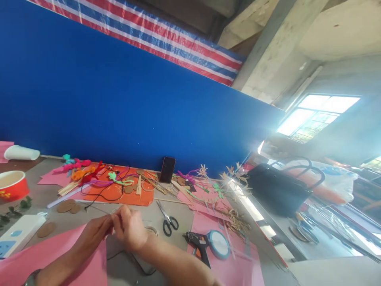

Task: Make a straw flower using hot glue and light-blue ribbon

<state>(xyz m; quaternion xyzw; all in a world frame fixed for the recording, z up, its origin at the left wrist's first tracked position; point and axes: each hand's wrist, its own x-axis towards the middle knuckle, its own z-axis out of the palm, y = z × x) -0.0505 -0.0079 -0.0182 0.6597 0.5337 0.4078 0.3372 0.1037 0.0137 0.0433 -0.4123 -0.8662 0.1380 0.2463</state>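
My left hand and my right hand meet above the grey table, fingers pinched together. A thin strand seems to stick out past the fingertips, but what they hold is too small and hidden to name. Under my left forearm lies a sheet of pink paper. Black-handled scissors rest just right of my right hand, blades partly apart. Beyond them are a black glue gun and a roll of tape on more pink paper. Round brown discs lie beyond my left hand.
A phone leans upright near the blue partition. Colourful pipe cleaners lie around orange paper. At left stand a red paper tub and a white power strip. A black bag sits at right.
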